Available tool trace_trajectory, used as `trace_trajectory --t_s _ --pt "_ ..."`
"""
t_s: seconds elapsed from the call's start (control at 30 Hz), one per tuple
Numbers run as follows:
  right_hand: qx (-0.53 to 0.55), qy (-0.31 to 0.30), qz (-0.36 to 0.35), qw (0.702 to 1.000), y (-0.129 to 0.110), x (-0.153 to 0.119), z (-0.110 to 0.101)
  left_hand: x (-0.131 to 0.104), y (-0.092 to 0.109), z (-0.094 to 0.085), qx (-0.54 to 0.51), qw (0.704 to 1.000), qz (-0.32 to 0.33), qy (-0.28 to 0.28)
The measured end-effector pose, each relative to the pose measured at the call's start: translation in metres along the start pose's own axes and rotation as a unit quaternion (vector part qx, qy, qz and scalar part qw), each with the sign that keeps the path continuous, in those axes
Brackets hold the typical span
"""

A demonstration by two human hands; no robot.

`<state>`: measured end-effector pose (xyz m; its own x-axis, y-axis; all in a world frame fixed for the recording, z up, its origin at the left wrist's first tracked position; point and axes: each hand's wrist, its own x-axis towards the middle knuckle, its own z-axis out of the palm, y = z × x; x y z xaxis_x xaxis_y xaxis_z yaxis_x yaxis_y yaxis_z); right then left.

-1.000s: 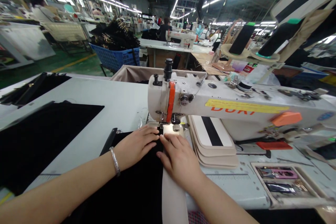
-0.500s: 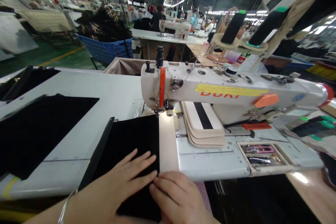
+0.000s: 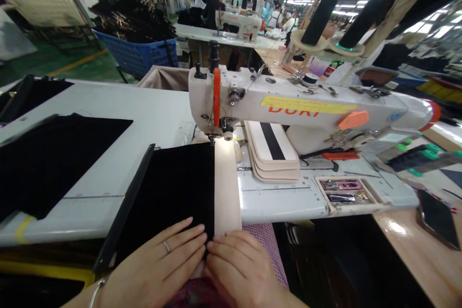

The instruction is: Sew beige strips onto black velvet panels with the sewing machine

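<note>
A black fabric panel (image 3: 176, 183) lies partly under the sewing machine's presser foot (image 3: 212, 140), its right edge along a beige strip (image 3: 227, 192). My left hand (image 3: 169, 260) is closed on the panel's near end, long fingers together on top; its thumb is mostly hidden underneath. Beside it, fingertips nearly touching, my right hand (image 3: 241, 264) bends its fingers over the near end of the beige strip, where it meets the black edge. Its thumb cannot be seen. Both hands are in front of the table edge, above my lap. A dark raised band (image 3: 126, 207) runs down the panel's left side.
The white sewing machine (image 3: 288, 101) spans the table. Under its arm rests a stack of beige padded pieces (image 3: 274, 154) with a black stripe. A tool tray (image 3: 346, 192) sits at right. Another black panel (image 3: 65, 159) lies left. Behind stands a blue basket (image 3: 140, 55).
Both hands have slid toward me along the panel and strip. The left hand's fingers, spread before, are now closer together. The camera view has tilted slightly downward.
</note>
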<state>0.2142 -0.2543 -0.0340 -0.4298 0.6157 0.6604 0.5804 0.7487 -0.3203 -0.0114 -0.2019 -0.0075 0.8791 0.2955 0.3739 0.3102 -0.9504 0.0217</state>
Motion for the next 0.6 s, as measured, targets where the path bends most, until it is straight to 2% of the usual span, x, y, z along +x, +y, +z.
trace_trajectory --t_s 0.13,0.23,0.3,0.47,0.6 --pt "-0.056 -0.058 0.017 0.997 -0.001 0.0 -0.004 -0.008 0.003 0.004 0.019 0.999 0.007 -0.027" --pt "-0.084 -0.014 -0.001 0.996 0.0 0.002 -0.003 -0.011 0.002 0.003 0.037 0.997 0.025 -0.064" --pt "-0.086 0.023 -0.025 0.996 0.002 0.006 -0.001 -0.005 -0.002 -0.002 0.019 0.997 0.02 -0.067" --pt "-0.102 0.056 -0.037 0.993 0.004 0.016 0.007 0.028 -0.037 -0.008 0.022 0.992 -0.084 -0.089" --pt "-0.124 0.095 -0.005 0.988 0.004 0.017 0.016 0.043 -0.068 0.003 0.011 0.988 -0.093 -0.125"
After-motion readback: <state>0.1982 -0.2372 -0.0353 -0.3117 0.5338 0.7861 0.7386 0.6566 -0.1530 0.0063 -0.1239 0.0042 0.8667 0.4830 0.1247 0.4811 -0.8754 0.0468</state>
